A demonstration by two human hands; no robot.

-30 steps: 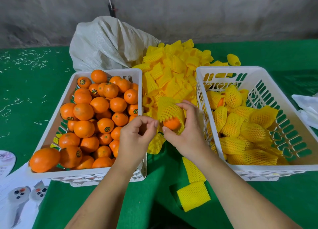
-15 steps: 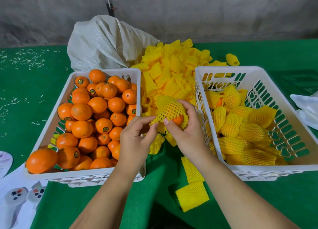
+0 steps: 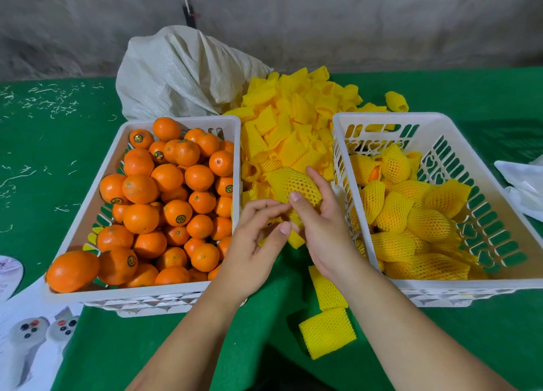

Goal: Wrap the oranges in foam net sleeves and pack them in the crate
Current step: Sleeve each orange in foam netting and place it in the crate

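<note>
Between the two crates my right hand (image 3: 323, 229) grips an orange fully covered by a yellow foam net sleeve (image 3: 293, 183), thumb on its front. My left hand (image 3: 255, 243) is just left of it, fingers loosely curled, fingertips near the sleeve's lower end and holding nothing. The left white crate (image 3: 88, 214) is heaped with bare oranges (image 3: 167, 202). The right white crate (image 3: 499, 279) holds several sleeved oranges (image 3: 411, 223). A pile of loose yellow sleeves (image 3: 291, 120) lies behind my hands.
Two loose sleeves (image 3: 327, 332) lie on the green cloth (image 3: 38, 161) near my right forearm. A white woven sack (image 3: 182, 70) stands behind the left crate. White paper with controller pictures (image 3: 32, 340) sits at the lower left, white cloth (image 3: 523, 185) at the right edge.
The sleeve has been drawn over the orange, which no longer shows. My left hand has let go of the sleeve's edge and loosened. Both hands sit slightly lower.
</note>
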